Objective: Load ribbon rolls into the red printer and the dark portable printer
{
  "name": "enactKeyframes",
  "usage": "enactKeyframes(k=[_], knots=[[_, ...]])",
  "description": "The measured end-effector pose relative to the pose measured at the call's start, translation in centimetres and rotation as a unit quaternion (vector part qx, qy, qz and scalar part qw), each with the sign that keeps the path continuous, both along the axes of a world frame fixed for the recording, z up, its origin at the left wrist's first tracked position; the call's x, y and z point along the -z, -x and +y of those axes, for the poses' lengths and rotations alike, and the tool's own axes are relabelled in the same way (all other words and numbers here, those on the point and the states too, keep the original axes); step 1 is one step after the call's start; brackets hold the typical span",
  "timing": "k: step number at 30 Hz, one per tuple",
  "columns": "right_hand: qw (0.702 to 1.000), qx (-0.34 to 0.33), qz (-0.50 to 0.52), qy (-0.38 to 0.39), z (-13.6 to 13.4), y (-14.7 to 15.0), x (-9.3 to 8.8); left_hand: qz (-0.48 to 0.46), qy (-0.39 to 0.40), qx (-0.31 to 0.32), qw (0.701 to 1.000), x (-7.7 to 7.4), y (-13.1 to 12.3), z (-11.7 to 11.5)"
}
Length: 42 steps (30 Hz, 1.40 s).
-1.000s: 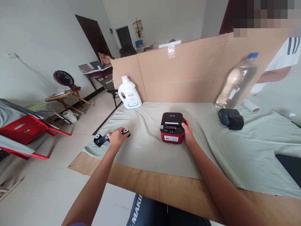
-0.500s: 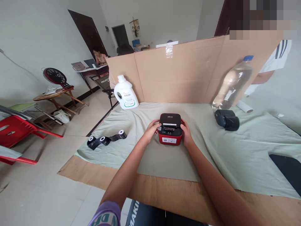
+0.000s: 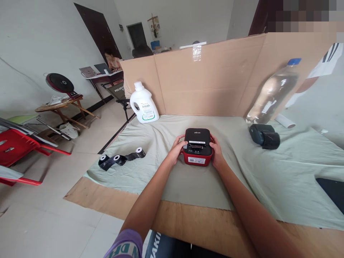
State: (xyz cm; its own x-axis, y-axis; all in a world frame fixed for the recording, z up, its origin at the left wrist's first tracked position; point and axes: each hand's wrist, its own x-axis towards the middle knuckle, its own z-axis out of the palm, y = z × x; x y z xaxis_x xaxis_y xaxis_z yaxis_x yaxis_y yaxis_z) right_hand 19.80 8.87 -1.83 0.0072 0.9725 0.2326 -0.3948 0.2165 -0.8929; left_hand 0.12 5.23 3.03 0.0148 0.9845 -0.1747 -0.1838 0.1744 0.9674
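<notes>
A small red and black printer sits on the pale green cloth in front of me, its black lid down and a white label on its red front. My left hand holds its left side, thumb on the upper edge near a small grey part. Against the opposite side, my right hand is closed with the thumb on the top edge. The fingers of both hands are partly hidden behind the printer's sides. Left of it lie several small black paper rolls, with white cores, partly unrolled.
A white detergent jug stands at the back left before a cardboard screen. To the right are a large clear bottle with a blue cap, a black handheld device, a white tube and a dark flat object.
The view has shifted slightly, so things on the right appear farther right. Both hands stay on the sides of the printer, whose lid remains down.
</notes>
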Motion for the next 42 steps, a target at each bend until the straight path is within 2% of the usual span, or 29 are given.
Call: enactKeyframes(k=[5,15,29,36,42], knots=[[0.999,-0.001,-0.031,-0.015,-0.6,0.2,-0.2,-0.011,-0.010,-0.019,1.000,0.2,-0.2,-0.2],[0.999,-0.026,0.018,0.026,-0.4,-0.2,-1.5,0.006,0.015,-0.014,1.000,-0.4,-0.3,-0.1],[1.000,-0.029,0.007,0.007,-0.7,-0.1,-1.1,0.004,0.018,-0.023,1.000,-0.5,-0.5,-0.3],[0.999,-0.026,0.022,0.012,-0.9,0.0,-1.1,-0.002,-0.037,-0.020,0.999,0.4,-0.3,-0.4],[1.000,-0.026,0.006,0.002,-1.0,0.0,-1.2,0.019,-0.046,-0.030,0.998,0.4,-0.2,-0.4]])
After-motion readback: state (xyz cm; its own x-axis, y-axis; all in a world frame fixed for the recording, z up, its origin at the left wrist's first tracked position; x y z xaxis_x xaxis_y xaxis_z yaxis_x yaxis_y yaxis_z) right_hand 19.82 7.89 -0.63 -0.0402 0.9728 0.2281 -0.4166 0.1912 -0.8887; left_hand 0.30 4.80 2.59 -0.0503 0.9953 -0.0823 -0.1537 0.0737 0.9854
